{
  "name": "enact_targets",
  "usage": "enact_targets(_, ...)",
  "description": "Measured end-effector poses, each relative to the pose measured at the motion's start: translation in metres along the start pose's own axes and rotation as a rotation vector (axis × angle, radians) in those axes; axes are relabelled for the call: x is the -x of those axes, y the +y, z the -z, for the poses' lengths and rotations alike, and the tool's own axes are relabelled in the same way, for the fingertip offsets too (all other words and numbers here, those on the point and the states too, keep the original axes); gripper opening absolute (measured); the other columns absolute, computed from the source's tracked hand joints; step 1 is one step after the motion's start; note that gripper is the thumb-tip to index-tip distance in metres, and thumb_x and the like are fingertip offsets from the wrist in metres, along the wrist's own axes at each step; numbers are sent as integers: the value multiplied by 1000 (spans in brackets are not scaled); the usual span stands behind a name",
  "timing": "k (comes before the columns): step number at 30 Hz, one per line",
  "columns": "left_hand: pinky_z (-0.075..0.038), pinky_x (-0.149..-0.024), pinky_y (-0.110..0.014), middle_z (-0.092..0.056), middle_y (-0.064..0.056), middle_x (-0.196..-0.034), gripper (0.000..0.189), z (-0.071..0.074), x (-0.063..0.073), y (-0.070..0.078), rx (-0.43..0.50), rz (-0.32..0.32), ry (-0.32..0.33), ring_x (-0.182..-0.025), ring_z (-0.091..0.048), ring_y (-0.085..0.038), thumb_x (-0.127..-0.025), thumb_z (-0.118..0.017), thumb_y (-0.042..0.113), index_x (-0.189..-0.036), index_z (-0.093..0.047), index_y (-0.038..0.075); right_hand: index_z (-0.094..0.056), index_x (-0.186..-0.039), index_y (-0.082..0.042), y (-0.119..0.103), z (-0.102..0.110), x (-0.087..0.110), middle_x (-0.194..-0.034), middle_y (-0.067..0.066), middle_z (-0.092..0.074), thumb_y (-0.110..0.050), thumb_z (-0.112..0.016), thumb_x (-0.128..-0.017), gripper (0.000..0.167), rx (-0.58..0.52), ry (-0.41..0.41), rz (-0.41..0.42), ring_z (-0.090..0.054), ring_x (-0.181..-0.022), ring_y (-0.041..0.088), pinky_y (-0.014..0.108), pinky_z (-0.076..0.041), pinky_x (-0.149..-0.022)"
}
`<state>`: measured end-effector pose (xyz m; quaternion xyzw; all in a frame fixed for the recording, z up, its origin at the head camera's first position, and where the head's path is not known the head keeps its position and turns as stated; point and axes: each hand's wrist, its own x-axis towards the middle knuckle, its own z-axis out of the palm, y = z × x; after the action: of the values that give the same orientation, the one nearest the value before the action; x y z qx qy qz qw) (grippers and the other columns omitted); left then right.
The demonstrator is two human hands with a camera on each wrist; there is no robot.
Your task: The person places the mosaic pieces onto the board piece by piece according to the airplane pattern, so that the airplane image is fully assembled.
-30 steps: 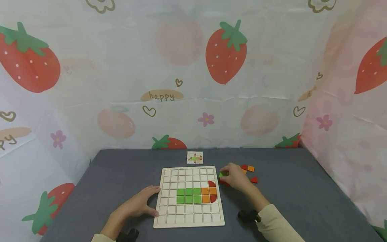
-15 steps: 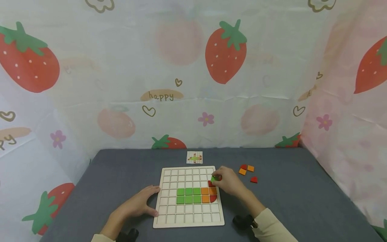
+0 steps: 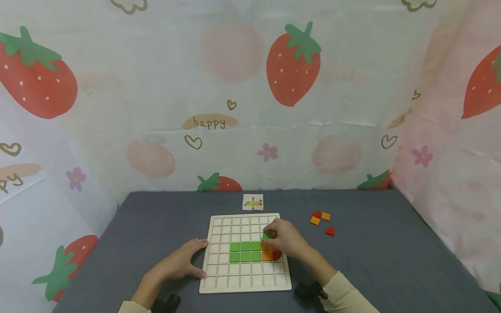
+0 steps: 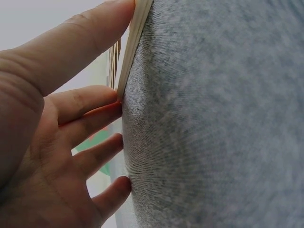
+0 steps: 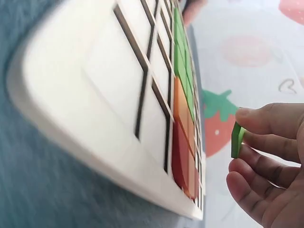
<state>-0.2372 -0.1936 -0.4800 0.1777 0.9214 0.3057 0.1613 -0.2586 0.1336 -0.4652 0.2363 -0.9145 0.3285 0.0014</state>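
Right hand (image 3: 288,238) over the right part of the gridded wooden board (image 3: 219,284), pinching a small green tile (image 3: 266,236) between thumb and fingers. Right wrist view: tile seen near edge-on, raised clear of the board's face; full outline cannot be told. Head view: tile appears just beyond the orange squares.

Left hand (image 3: 179,261) at the board's left side, fingers spread, thumb apart from the rest; thumb and forefinger touch the board's edge, other fingertips at or near the desk (image 3: 164,217).

On the board: six green squares (image 3: 245,246), two rows of three, side by side. Next to them on the right, orange squares (image 3: 267,256), upper row partly under the right hand. A red rounded piece (image 3: 276,255) at the right end of the lower row; more red shows beneath the right hand's fingers, outline hidden.

To the right, loose on the desk: two orange tiles (image 3: 325,216) close to a red tile (image 3: 316,214); another red tile (image 3: 330,231) a little apart, nearer the person.

Beyond the board's far edge, a small card (image 3: 252,202) printed with a coloured figure on a grid. Strawberry-print cloth (image 3: 172,87) behind.
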Motion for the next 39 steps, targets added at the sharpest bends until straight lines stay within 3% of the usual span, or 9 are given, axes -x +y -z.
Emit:
enact_targets(5,-27,-111,-63,-40,-23,-151,94,-1,-1,1,11,-2,2,-143,-27,-48,-66,-88,29,-143,-45,-3,-73,-107,0,-5,-6,-2,-90,4,-62,-10,-73,-83,26,0,-17,23,-49,-74,10,22,-42,-63)
enact_targets(13,-27,-111,-62,-42,-22,-150,93,-2,-3,3,-6,5,13,-143,-29,-46,-64,-89,28,-141,-46,-2,-73,-107,0,-14,-12,-6,-92,4,-63,-10,-73,-83,26,-12,-29,53,-55,-81,15,24,-48,-71)
enact_targets(27,-27,-110,-65,-41,-23,-150,94,2,-1,1,-22,9,1,-142,-29,-48,-65,-88,31,-142,-46,-2,-73,-108,-2,-33,-28,-16,-94,5,-64,-11,-75,-83,27,29,-82,81,-60,-85,18,24,-50,-73)
enact_targets(39,-26,-110,-66,-41,-26,-149,96,3,-1,2,-27,-16,-9,-141,-29,-50,-66,-88,31,-143,-43,-3,-74,-106,-5,-51,-40,-19,-92,3,-63,-11,-75,-83,24,46,-122,88,-57,-82,10,20,-48,-72)
